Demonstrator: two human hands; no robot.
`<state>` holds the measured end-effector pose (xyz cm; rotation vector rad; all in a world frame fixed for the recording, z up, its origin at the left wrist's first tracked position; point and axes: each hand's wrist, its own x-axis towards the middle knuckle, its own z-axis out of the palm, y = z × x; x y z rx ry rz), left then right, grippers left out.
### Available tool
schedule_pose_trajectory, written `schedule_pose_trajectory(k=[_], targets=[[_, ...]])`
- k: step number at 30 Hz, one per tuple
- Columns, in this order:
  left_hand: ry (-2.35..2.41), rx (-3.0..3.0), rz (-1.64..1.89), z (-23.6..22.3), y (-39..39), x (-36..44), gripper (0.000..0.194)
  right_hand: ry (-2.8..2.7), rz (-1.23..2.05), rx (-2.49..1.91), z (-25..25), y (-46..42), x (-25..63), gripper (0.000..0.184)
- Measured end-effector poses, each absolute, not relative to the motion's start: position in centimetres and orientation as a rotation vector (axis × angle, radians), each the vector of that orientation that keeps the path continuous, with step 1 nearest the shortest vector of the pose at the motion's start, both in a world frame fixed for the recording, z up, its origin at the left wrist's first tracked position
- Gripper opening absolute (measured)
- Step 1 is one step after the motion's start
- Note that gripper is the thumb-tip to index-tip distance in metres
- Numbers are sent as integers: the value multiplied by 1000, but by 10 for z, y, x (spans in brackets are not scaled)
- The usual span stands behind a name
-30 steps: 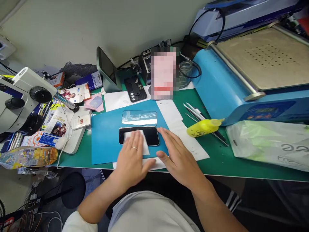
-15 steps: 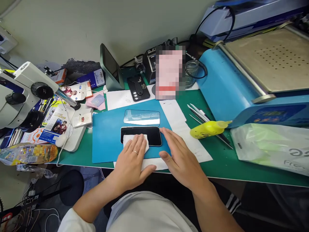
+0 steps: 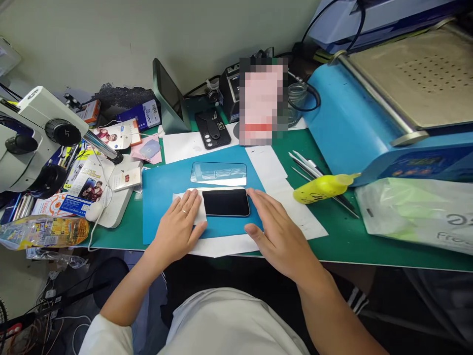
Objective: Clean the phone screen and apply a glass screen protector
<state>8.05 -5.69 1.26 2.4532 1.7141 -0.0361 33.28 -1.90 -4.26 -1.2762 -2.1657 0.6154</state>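
Note:
A phone (image 3: 226,203) with a black screen lies face up on the blue mat (image 3: 158,182). My left hand (image 3: 180,224) rests flat on a white wipe (image 3: 200,213), fingers stretched out and thumb apart, over the phone's left end, which is hidden. At the other end, the fingertips of my right hand (image 3: 277,231) are against or just beside the phone's right edge; the hand is open and holds nothing. Just behind the phone lies a clear glass screen panel (image 3: 219,173) with a dark outline.
Behind the mat lies a black phone case (image 3: 213,128). A yellow squeeze bottle (image 3: 325,189) and tweezers (image 3: 306,165) are to the right, before a blue machine (image 3: 343,123). Leftward stand a microscope (image 3: 48,128) and a drink bottle (image 3: 46,231). White paper (image 3: 221,245) sticks out under the mat.
My left hand has slid left with the wipe, from the phone's middle to its left end, uncovering more screen. My right hand stays at the right edge. The view has shifted slightly.

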Motion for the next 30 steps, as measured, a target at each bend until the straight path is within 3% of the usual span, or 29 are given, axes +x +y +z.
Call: schedule_pose_trajectory(k=[21, 26, 30], targets=[[1684, 2427, -27, 17, -92, 100, 69, -2189, 559, -1255, -43, -18, 332, 78], [1524, 2346, 0, 24, -71, 96, 60, -2188, 519, -1243, -44, -18, 332, 79], [1483, 2353, -7, 17, -57, 98, 72, -2198, 521, -1235, -42, -17, 332, 79]])
